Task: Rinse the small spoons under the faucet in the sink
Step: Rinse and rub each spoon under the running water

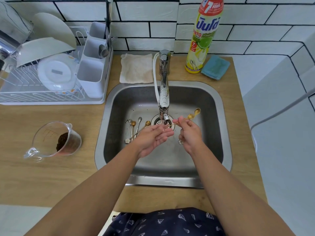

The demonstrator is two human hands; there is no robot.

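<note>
Landmark for all positions: the steel sink (219, 133), set into the wooden tabletop (51, 176).

Well left of the sink, at the back, a white dish rack (51, 97) held plates, an upturned bowl and a cutlery caddy. Nearer the person, also left of the sink, a clear measuring jug (54, 140) stood on the tabletop with a dark brown residue inside.

Behind the sink's left rear corner lay a folded cloth (136, 68).

On the sink floor, left of the drain (159, 122), lay a group of small spoons (136, 126), some gold and some silver, touching or overlapping one another. One had a flower-shaped handle end.

The left hand (153, 138) was over the sink, palm up, fingers straight and relaxed, grasping nothing. Its fingertips were just below the faucet (164, 82) outlet, beside the handle end of a gold spoon.

The faucet rose from the sink's rear edge and reached over the drain. Whether water was running could not be told.

The right hand (189, 133), just right of the outlet, pinched two gold spoons (192, 115), bowls pointing up and to the right, one handle reaching toward the outlet.

Behind the sink's right rear corner stood a dish soap bottle (204, 38), a blue sponge (215, 67) just beside it.
</note>
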